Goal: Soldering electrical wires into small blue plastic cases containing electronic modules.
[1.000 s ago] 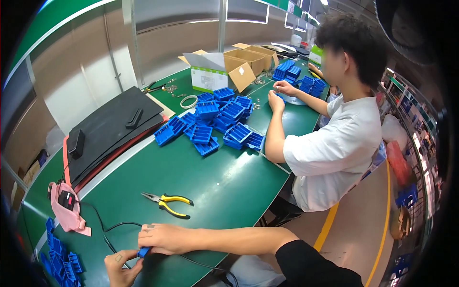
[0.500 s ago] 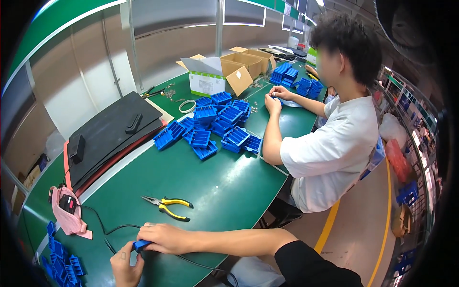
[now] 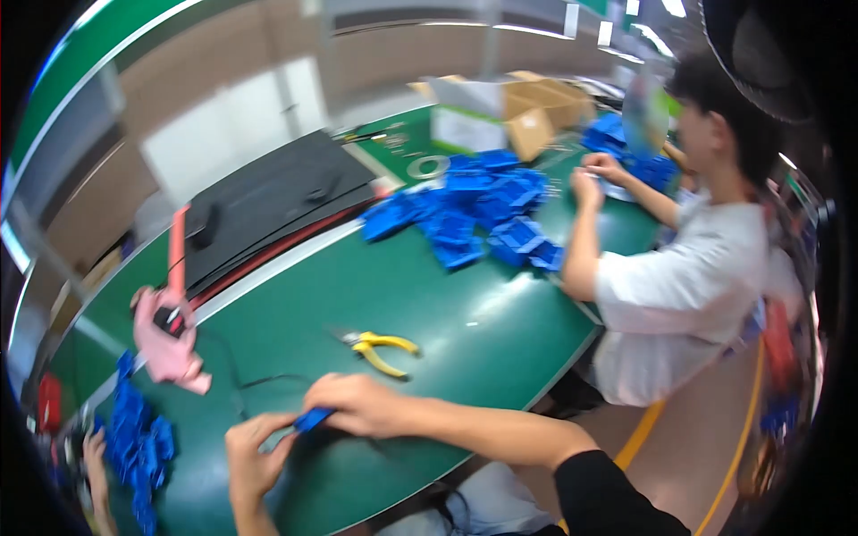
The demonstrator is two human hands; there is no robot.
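Blurring veils box markings (image 3: 467, 134) while left hand (image 3: 254, 454) and right hand (image 3: 359, 404) pinch blue piece (image 3: 313, 419).

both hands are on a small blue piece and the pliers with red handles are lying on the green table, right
Not quite: the pliers have yellow handles, not red ones, as the head view shows. The left hand and right hand are indeed on a small blue piece, and the pliers lie on the green table.

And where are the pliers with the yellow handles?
In the head view, the pliers lie left of centre on the green table, just beyond the person's right hand and short of the big blue tray pile.
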